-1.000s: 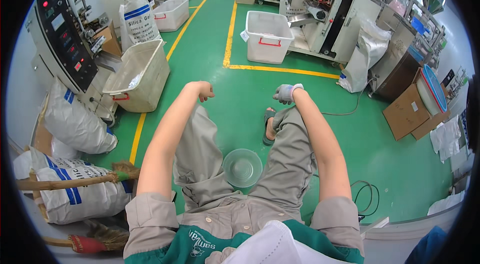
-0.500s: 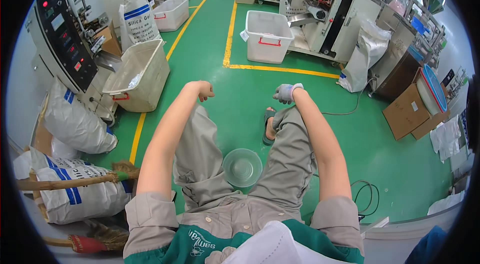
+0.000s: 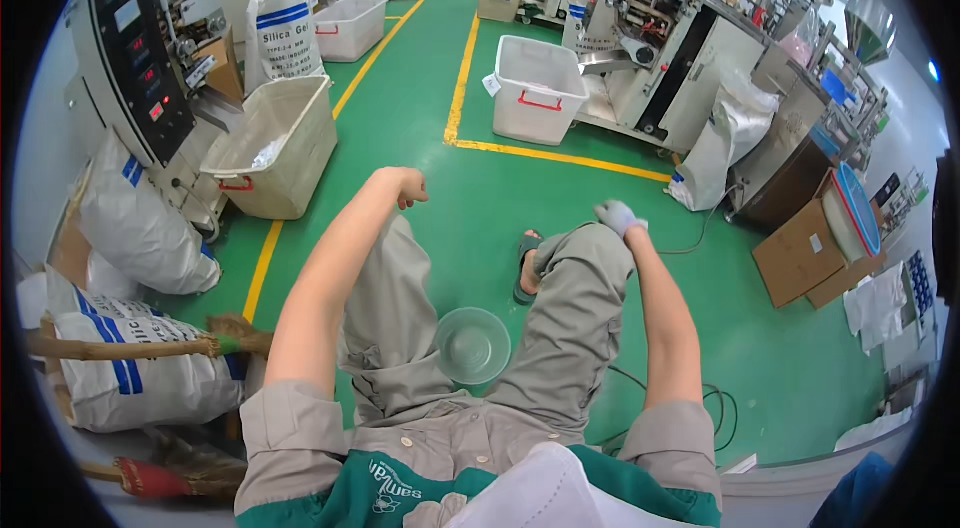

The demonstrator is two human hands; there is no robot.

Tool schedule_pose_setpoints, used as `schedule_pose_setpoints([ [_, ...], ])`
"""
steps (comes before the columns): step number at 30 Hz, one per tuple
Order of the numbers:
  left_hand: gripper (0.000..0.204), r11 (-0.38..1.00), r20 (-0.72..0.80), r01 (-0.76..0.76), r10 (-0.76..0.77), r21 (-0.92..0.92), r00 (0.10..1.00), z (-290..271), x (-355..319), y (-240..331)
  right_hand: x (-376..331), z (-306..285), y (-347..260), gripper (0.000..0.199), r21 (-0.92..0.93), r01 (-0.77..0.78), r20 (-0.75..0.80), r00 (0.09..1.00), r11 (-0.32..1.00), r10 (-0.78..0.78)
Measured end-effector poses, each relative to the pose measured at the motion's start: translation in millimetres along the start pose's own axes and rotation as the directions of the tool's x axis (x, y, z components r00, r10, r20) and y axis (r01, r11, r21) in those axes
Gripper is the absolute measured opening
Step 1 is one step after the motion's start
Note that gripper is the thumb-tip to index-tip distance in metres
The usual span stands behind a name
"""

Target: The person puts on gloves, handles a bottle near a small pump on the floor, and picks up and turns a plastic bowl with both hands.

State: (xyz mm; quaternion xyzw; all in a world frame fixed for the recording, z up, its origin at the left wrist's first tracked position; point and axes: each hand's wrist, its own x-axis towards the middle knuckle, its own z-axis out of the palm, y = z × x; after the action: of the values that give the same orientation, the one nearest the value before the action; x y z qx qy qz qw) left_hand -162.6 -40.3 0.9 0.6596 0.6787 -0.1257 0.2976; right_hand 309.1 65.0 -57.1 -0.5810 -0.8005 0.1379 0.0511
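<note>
My left hand (image 3: pixel 411 187) is bare and hangs past my left knee, its fingers curled in a loose fist with nothing seen in it. Over my right knee, my right hand (image 3: pixel 617 216) wears a pale grey glove; it is slightly blurred, so how its fingers lie is unclear. Both forearms rest along my thighs, and neither hand touches any object that I can see. A round, see-through plastic bowl (image 3: pixel 473 346) is on the green floor between my legs.
A white bin with a red handle (image 3: pixel 541 93) stands ahead beside packing machines. To the left are a worn bin (image 3: pixel 310 143), white sacks (image 3: pixel 150 218), brooms (image 3: pixel 150 346) and a control cabinet (image 3: pixel 135 58). A cardboard box (image 3: pixel 800 253) and a cable (image 3: pixel 735 418) lie right.
My right hand has moved right and slightly down, with my right knee shifting outward too. The left hand has stayed nearly in place. The view has tilted a little.
</note>
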Motion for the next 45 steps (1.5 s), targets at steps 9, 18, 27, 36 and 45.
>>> schedule_pose_setpoints([
  [9, 0.039, 0.998, 0.007, 0.026, -0.026, 0.052, 1.000, 9, 5, -1, -146, 290, 93, 0.048, 0.088, -0.023, 0.421, 0.907, 0.996, -0.016],
  [18, 0.038, 0.998, 0.035, -0.037, 0.039, -0.060, 0.999, 1, 13, 39, -225, 370, 3, 0.047, 0.191, -0.249, 0.418, 0.896, 0.950, 0.150],
  [27, 0.030, 0.989, 0.011, -0.110, 0.111, -0.094, 0.994, 4, 19, 89, -235, 377, -37, 0.046, 0.236, -0.347, 0.452, 0.866, 0.908, 0.214],
  [36, 0.029, 0.994, 0.012, -0.098, 0.098, 0.054, 0.995, 12, 16, 86, -238, 388, -49, 0.046, 0.232, -0.370, 0.487, 0.845, 0.900, 0.222],
  [45, 0.032, 0.993, 0.023, -0.118, 0.117, 0.023, 0.993, 9, 25, 87, -244, 323, 11, 0.046, 0.334, -0.344, 0.429, 0.884, 0.878, 0.183],
])
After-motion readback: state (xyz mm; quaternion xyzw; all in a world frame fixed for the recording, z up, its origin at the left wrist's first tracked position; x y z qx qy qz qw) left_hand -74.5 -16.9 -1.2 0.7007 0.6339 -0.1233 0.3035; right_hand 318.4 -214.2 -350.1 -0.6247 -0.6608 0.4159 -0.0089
